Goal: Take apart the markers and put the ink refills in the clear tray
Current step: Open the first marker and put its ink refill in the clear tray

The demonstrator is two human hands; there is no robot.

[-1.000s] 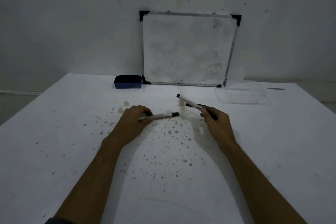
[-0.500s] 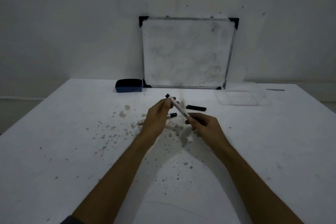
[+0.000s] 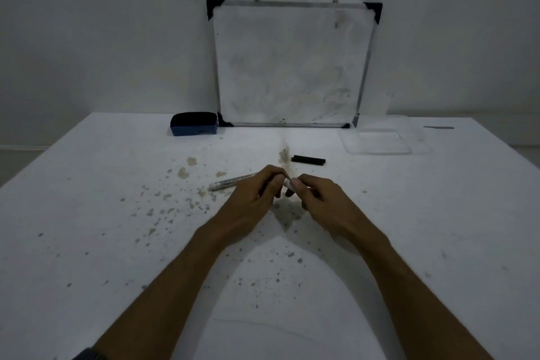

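Note:
My left hand (image 3: 251, 199) and my right hand (image 3: 320, 203) meet fingertip to fingertip just above the table's middle, both closed on one white marker (image 3: 287, 184). Only a short pale bit of it shows between the fingers. A second white marker (image 3: 230, 182) with printed lettering lies on the table behind my left hand, its right end hidden by that hand. A short black marker piece (image 3: 308, 160) lies farther back on the table. The clear tray (image 3: 377, 152) sits at the back right, and I see nothing in it.
A small whiteboard (image 3: 292, 64) leans on the wall at the table's back. A dark blue eraser (image 3: 194, 128) lies to its left. The white table (image 3: 117, 242) is speckled with stains around my hands. A thin grey object (image 3: 438, 127) lies at the far right edge.
My left hand let go of the marker on the table and came across to the marker in my right hand. That marker was raised upright, then lowered between both hands.

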